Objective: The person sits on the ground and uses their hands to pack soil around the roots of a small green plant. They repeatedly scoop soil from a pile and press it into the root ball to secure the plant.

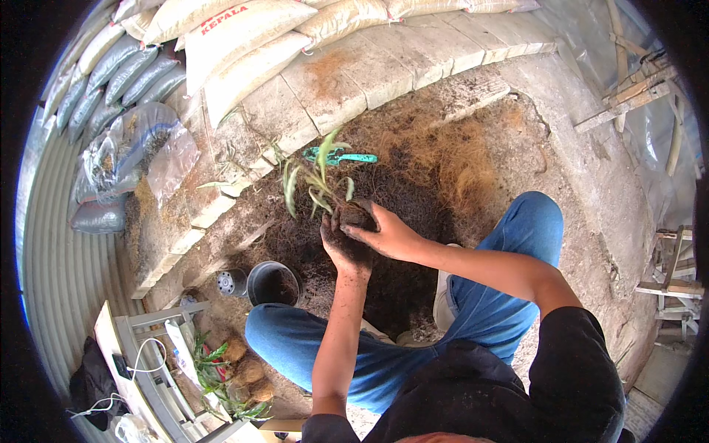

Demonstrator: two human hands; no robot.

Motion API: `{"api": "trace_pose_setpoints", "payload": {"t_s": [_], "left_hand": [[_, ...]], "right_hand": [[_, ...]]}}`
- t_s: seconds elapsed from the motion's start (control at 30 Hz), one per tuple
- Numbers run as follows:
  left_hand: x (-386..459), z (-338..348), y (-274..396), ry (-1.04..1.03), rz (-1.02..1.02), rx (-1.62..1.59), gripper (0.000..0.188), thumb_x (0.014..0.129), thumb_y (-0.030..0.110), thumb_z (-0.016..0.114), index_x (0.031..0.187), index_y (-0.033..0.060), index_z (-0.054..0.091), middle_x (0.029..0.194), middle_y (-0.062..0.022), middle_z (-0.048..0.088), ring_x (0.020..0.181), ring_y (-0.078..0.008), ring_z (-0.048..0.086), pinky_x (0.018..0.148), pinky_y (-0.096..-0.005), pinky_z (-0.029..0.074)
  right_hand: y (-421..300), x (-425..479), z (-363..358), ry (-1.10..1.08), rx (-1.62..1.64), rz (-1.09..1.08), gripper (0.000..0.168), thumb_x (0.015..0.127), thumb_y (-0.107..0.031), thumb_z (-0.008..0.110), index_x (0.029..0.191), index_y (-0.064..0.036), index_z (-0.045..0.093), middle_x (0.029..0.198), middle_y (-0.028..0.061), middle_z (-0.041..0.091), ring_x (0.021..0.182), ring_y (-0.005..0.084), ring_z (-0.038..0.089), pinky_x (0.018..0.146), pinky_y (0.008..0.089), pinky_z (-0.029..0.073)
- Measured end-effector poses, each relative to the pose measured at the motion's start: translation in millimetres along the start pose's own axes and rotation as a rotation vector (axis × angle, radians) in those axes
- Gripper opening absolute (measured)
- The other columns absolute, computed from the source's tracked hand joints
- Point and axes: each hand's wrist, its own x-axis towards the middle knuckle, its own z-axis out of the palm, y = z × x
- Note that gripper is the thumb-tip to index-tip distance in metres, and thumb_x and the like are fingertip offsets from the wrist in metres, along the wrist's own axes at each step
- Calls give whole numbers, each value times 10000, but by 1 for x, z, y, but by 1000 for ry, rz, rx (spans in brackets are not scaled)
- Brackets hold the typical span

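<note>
Between my two hands is the dark root ball (357, 215) of a leafy plant (318, 177), its long green leaves tilting away to the upper left. My left hand (344, 243) cups the ball from below and the left side, palm dark with soil. Over its right side curls my right hand (382, 230), thumb and fingers around it. Beneath both hands spreads a heap of dark potting soil (410, 205). Just beyond the plant a turquoise hand trowel (354, 158) lies on the soil, its blade partly behind the leaves.
A round black plastic pot (274, 283) stands by my left knee, beside a smaller black pot (231, 282) on its side. Brown coconut fibre (465, 160) lies beyond the soil. Stone slabs (332, 94) carry stacked sacks (249, 39). A bench frame (160, 360) stands lower left, near leafy plants (213, 360).
</note>
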Motion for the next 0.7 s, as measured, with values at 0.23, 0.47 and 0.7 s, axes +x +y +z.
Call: {"api": "trace_pose_setpoints", "payload": {"t_s": [0.23,0.47,0.7], "left_hand": [[-8,-1,5,-44,-154,-92,465,991,429,338,1298,124,507,1250,-94,563,1179,-277,530,1009,-456,436],[-27,11,4,-1,-225,-42,475,998,443,317,1332,166,508,1305,-61,553,1167,-240,559,1004,-412,471],[-13,-32,-9,-135,-294,-116,536,991,519,303,1383,184,450,1367,-60,505,1221,-266,522,991,-434,480]], "right_hand": [[-30,-14,-8,-20,-798,-35,674,886,-467,613,1409,-89,417,1316,210,472,1221,364,459,1042,551,334],[-32,-10,-13,51,-799,-657,578,832,-433,651,1337,-170,551,1461,49,437,1371,322,350,1099,591,239],[1,-9,-10,63,-731,-819,239,828,-283,652,1002,-140,731,1194,9,656,1291,302,483,1111,602,235]]}}
